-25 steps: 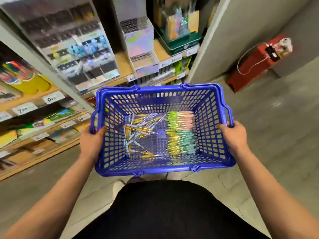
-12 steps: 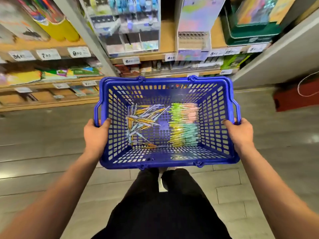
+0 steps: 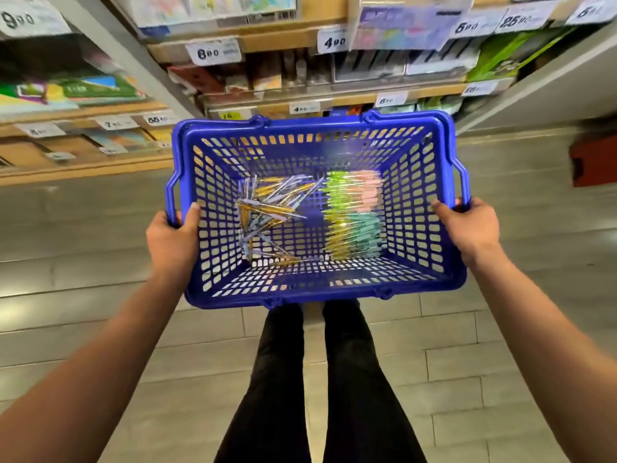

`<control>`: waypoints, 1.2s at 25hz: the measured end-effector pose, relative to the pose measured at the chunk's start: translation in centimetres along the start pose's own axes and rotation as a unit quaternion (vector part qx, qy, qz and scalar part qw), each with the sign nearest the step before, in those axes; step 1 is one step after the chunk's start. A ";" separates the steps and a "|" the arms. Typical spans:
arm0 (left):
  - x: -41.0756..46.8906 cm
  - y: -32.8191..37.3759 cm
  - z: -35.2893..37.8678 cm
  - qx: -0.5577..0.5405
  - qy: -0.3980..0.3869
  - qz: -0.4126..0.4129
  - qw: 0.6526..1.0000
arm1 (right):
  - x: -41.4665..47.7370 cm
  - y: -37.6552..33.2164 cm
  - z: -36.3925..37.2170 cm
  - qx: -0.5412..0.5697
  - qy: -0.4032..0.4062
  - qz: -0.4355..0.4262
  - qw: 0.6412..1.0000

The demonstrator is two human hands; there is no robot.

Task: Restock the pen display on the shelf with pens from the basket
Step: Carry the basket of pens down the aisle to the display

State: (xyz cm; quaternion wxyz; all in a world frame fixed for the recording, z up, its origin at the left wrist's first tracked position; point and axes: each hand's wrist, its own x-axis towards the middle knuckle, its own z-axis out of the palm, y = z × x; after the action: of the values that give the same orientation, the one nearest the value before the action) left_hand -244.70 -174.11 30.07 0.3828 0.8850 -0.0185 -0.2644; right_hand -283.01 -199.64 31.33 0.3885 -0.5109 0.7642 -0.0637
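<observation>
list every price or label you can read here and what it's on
"900": top-left tag
"600": upper-shelf tag
"400": tag right of it
"700": lower-left tag
Other tags, packaging: too blurred.
Basket: no text.

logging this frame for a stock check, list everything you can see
basket: one, blue, held out mid-frame
loose pens: many, gold and lilac, scattered on basket's left half
aligned pens: many, green-yellow with pink or teal ends, neat row on right half
shelves: several tiers, wooden, behind basket
price tags: several, white, on shelf edges
display box: one, pastel, upper shelf, blurred
floor: grey tiles, below
legs: two, black trousers, under basket
left hand: one, grips basket's left rim
right hand: one, grips basket's right rim
</observation>
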 end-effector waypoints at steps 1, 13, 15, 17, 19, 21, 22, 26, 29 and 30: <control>0.4 0.2 0.3 0.004 0.004 -0.001 1.000 | 0.5 -0.4 0.4 -0.009 -0.007 0.000 1.000; 13.2 -10.0 14.3 0.113 -0.035 -0.019 0.993 | 17.0 4.9 15.2 0.093 -0.074 0.064 0.991; 14.7 -11.7 16.0 0.095 -0.073 -0.048 0.992 | 18.9 5.6 17.1 0.089 -0.073 0.073 0.991; 16.1 -12.9 17.5 0.078 -0.094 -0.066 0.990 | 20.7 6.2 18.7 0.077 -0.075 0.088 0.990; 17.1 -13.7 18.8 0.051 -0.097 -0.088 0.990 | 21.9 6.7 20.0 0.072 -0.072 0.097 0.990; 17.9 -14.5 20.1 0.025 -0.093 -0.111 0.989 | 23.1 7.4 21.3 0.065 -0.067 0.092 0.991; 18.4 -14.9 20.7 0.009 -0.084 -0.126 0.988 | 23.6 7.6 21.9 0.062 -0.068 0.087 0.992; 19.6 -16.3 22.2 -0.066 -0.061 -0.181 0.979 | 25.2 8.2 23.8 0.058 -0.074 0.086 0.992; 20.7 -17.7 23.1 -0.061 -0.056 -0.192 0.978 | 26.7 8.4 25.3 0.060 -0.084 0.078 0.992; 21.1 -17.9 23.5 -0.061 -0.049 -0.193 0.978 | 27.2 8.3 25.7 0.052 -0.093 0.074 0.991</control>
State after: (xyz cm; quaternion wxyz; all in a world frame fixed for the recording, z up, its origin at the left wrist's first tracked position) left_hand -240.95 -182.08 -5.10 0.3761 0.8331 0.1504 -0.3766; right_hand -276.96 -210.63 -4.87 0.4880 -0.4353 0.7561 -0.0266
